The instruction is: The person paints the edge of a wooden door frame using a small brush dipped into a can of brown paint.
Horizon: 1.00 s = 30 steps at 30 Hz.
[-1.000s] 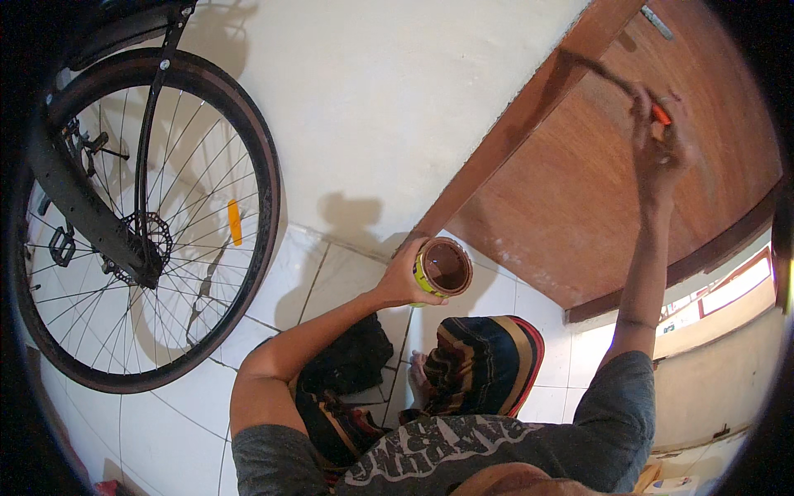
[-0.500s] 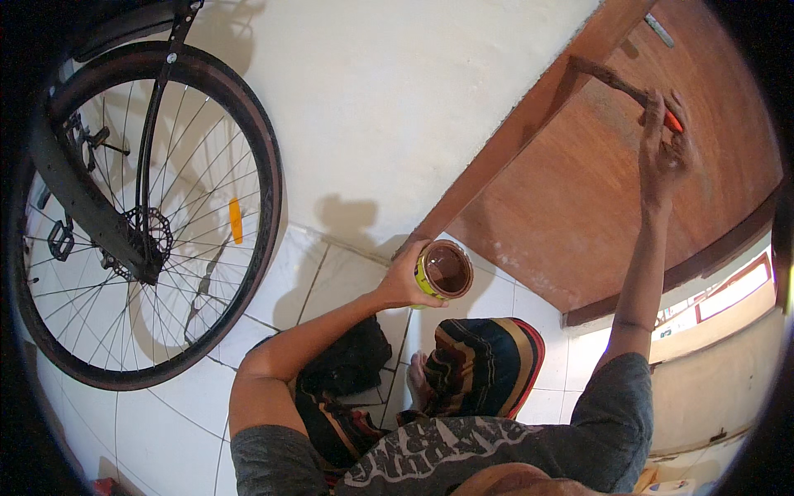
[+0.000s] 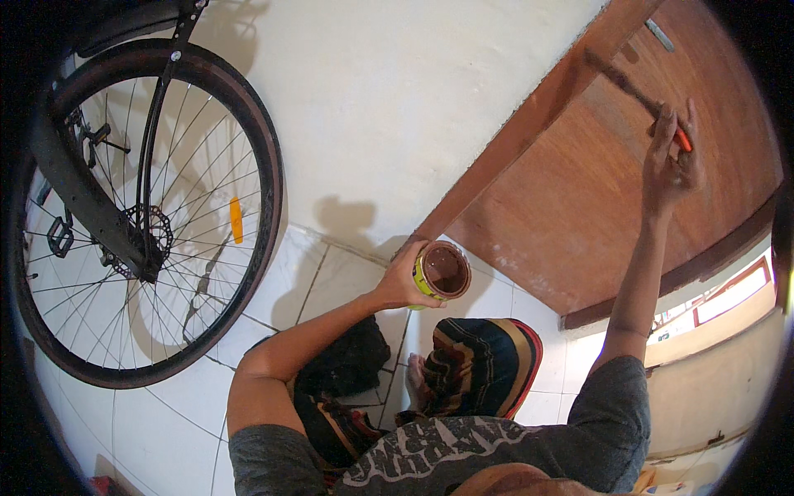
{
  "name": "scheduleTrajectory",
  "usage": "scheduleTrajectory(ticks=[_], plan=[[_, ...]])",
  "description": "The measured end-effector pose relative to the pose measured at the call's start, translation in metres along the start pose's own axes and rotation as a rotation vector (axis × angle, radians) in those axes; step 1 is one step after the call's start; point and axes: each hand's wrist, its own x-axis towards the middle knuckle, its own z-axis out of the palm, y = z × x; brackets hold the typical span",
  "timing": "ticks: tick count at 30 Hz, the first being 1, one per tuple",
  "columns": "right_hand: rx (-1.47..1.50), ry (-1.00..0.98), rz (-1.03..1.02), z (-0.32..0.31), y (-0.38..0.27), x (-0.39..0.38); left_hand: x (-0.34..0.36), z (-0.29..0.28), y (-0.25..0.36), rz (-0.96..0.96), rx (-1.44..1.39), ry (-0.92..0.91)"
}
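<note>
My left hand is wrapped round a small yellow-green paint can with brown paint inside, held upright above my knees. At the upper right, my right hand grips a paintbrush by its handle, whose end shows red-orange. The brush's dark tip lies at the brown door frame, by the edge where it meets the reddish-brown wooden door. I cannot tell whether the bristles touch the wood. Part of the brush handle is hidden behind my fingers.
A bicycle wheel with a dark fork and a disc brake stands at the left, close to the cream wall. White floor tiles lie below. A metal door handle sticks out at the far right top.
My right hand and the paintbrush have shifted slightly to the right, and the brush tip has moved right along the frame. My left hand and the can have barely moved.
</note>
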Motion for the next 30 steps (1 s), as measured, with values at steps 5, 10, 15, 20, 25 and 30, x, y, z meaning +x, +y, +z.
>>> scheduleTrajectory(ticks=[5,10,15,20,25,30], plan=[[0.147,-0.336,-0.063,0.010,-0.032,-0.031,-0.002,-0.004,0.000,-0.017,0.027,-0.010],[-0.054,-0.295,0.080,0.006,-0.004,-0.028,-0.001,-0.001,0.004,-0.013,0.014,0.005],[-0.042,-0.243,-0.110,-0.007,-0.028,-0.011,-0.002,-0.003,0.003,-0.043,0.004,-0.042],[0.072,-0.411,-0.147,0.014,-0.030,-0.029,-0.001,-0.003,0.002,-0.022,0.033,-0.045],[-0.110,-0.227,-0.256,0.011,-0.034,-0.016,-0.003,-0.004,0.007,-0.008,0.014,-0.043],[-0.285,-0.272,-0.440,-0.002,-0.041,-0.034,-0.001,-0.002,0.006,-0.006,0.031,-0.041]])
